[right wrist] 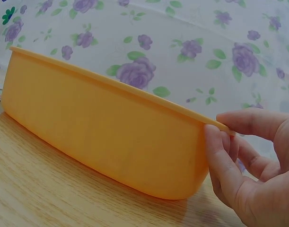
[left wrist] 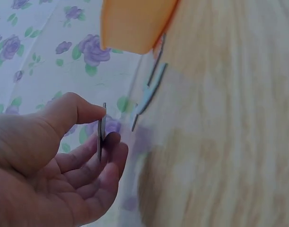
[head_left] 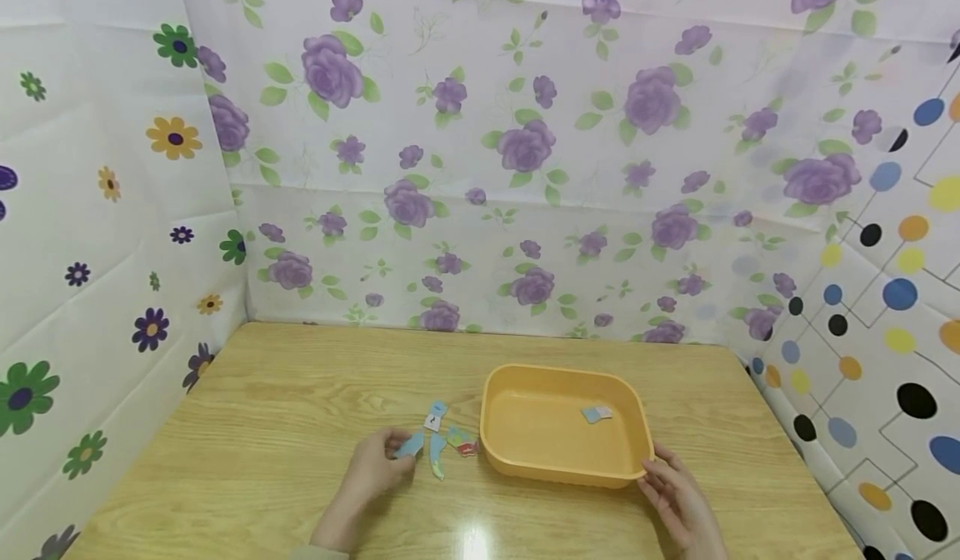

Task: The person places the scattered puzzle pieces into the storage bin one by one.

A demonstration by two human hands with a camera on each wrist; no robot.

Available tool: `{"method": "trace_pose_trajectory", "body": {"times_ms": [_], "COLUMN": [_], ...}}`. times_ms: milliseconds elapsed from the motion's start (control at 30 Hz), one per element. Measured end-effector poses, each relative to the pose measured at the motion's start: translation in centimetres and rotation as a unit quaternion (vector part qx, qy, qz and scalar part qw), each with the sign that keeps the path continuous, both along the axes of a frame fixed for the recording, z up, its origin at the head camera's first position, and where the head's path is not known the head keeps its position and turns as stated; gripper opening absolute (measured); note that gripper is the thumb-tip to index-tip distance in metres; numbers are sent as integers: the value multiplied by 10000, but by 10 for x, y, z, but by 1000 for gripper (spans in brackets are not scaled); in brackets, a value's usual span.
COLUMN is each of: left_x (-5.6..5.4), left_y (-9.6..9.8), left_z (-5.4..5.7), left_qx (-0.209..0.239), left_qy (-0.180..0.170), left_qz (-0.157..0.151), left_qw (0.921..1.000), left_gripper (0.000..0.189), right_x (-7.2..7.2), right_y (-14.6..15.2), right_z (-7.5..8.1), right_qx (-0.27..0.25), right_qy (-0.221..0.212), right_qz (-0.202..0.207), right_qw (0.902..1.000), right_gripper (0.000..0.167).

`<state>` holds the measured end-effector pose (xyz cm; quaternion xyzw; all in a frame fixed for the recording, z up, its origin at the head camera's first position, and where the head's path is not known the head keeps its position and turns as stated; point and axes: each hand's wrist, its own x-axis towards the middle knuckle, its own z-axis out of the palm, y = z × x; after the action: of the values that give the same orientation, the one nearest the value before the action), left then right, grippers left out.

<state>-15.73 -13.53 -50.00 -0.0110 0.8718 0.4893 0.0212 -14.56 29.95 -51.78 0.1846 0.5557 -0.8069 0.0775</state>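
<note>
A blue puzzle piece is pinched between thumb and fingers of my left hand; the left wrist view shows this piece edge-on. Just right of that hand, several loose puzzle pieces lie on the table, some light blue, one with red and green. My right hand grips the near right corner of an orange plastic tray. In the right wrist view, thumb and fingers hold the tray's rim. Inside the tray, toward its right side, lie small blue and pinkish pieces.
The wooden table reaches back to a wall of cloth with purple roses. Cloth with coloured daisies hangs at the left. At the right hangs cloth with coloured dots.
</note>
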Motion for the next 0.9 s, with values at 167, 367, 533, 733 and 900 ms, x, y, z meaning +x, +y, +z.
{"method": "trace_pose_trajectory", "body": {"times_ms": [167, 367, 533, 733, 900], "left_x": [-1, -5, -6, -11, -17], "left_y": [0, -1, -1, -1, 6], "left_z": [2, 0, 2, 12, 23], "left_qx": [518, 1324, 1569, 1519, 1750], "left_qy": [-204, -416, -538, -475, -239], "left_qz": [-141, -422, -360, -137, -94], "left_qw": [9984, 9894, 9855, 9872, 9842], "left_gripper": [42, 48, 49, 46, 46], "right_x": [1, 1, 1, -1, 0], "right_y": [2, 3, 3, 2, 1], "right_z": [0, 0, 0, 0, 0], "right_qx": [-7, 0, 3, -1, 99], "right_qy": [-24, -14, -17, 41, 118], "right_qz": [-21, -19, -2, -24, 76], "right_qw": [10000, 10000, 10000, 10000, 9999], "right_gripper": [18, 19, 21, 21, 24]}}
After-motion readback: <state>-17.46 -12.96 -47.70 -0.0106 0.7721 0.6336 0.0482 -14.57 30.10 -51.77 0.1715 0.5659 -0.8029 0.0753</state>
